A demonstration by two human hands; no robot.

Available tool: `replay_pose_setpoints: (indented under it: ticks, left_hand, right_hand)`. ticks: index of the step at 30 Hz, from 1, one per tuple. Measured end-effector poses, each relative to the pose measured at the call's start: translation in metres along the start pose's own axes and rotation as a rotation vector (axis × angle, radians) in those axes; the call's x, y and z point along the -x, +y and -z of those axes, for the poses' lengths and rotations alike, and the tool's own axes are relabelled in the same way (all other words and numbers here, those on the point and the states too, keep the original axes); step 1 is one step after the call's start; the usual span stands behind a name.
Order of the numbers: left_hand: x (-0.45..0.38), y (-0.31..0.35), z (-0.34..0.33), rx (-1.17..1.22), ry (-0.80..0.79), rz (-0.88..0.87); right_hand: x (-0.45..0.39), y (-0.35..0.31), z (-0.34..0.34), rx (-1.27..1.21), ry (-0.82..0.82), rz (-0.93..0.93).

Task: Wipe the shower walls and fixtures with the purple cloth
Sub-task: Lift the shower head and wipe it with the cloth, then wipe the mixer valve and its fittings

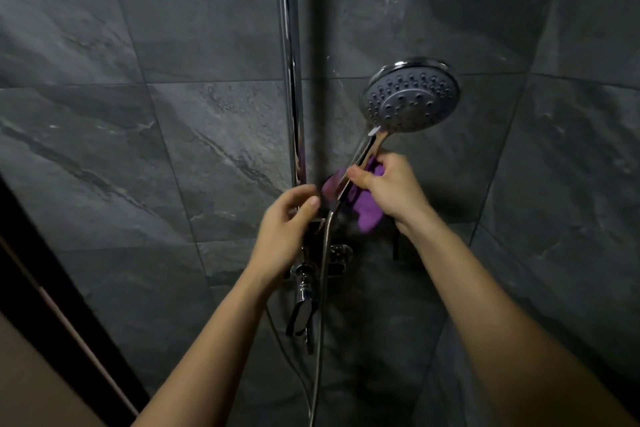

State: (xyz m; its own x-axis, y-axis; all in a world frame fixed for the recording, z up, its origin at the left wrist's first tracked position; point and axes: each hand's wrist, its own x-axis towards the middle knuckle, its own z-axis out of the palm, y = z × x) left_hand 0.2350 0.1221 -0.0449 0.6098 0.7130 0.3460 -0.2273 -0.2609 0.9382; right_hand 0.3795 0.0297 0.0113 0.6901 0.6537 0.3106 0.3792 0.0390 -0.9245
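The purple cloth (365, 210) sits just right of frame centre, bunched behind the chrome handle (360, 156) of the shower head (410, 95), which rises toward one o'clock. The right hand (391, 189) is clamped on cloth and handle together, thumb across the front. The left hand (284, 232), at nine o'clock of the cloth, curls its fingers at the bracket on the riser rail (291, 62); whether it actually grips is unclear. To do this well, wrap the cloth fully around the handle and slide along it toward the head, steadying with the left hand so the hose (322, 288) does not swing. The mixer tap (304, 288) waits at six o'clock.
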Motion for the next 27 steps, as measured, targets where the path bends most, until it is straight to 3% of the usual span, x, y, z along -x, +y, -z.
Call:
replay_pose_setpoints:
  ticks: [4,8,14,22,27]
  left_hand:
    - [0.001,-0.017,0.048,-0.357,0.128,-0.062]
    - [-0.006,-0.033,0.059,-0.719,-0.033,0.027]
    - [-0.013,-0.035,0.058,-0.718,-0.105,0.063]
    - [-0.021,-0.039,0.063,-0.752,-0.150,0.053]
    - [-0.025,-0.047,0.067,-0.771,-0.143,0.067]
  right_hand:
    - [-0.023,-0.001,0.005,0.187,-0.004,0.035]
    - [-0.036,0.003,0.001,0.356,-0.013,0.042]
    - [-0.041,0.005,-0.008,0.434,-0.056,0.051]
    - [-0.039,0.013,-0.021,0.222,-0.103,0.013]
    - [-0.036,0.019,-0.034,0.294,-0.119,0.007]
